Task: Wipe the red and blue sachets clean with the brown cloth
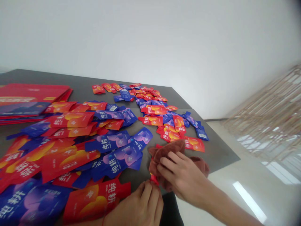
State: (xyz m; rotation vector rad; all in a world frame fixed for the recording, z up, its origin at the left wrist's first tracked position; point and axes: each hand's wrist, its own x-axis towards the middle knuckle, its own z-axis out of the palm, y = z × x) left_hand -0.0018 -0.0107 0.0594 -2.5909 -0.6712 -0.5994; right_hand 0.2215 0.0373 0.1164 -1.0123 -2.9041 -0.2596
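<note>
two hands (pixel 164 188) bend inward, nearly touching.

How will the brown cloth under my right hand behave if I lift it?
The brown cloth will probably hang floppy, since it already bunches into soft folds under the right hand. Its matte, fuzzy-looking surface suggests little slip. Rolling seems unlikely given its crumpled, uneven shape.

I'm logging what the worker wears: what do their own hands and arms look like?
The left hand and right hand are bare: no gloves. The right forearm shows no sleeve or watch. A thin reddish line by the left wrist may be a cord, too blurred to tell.
</note>
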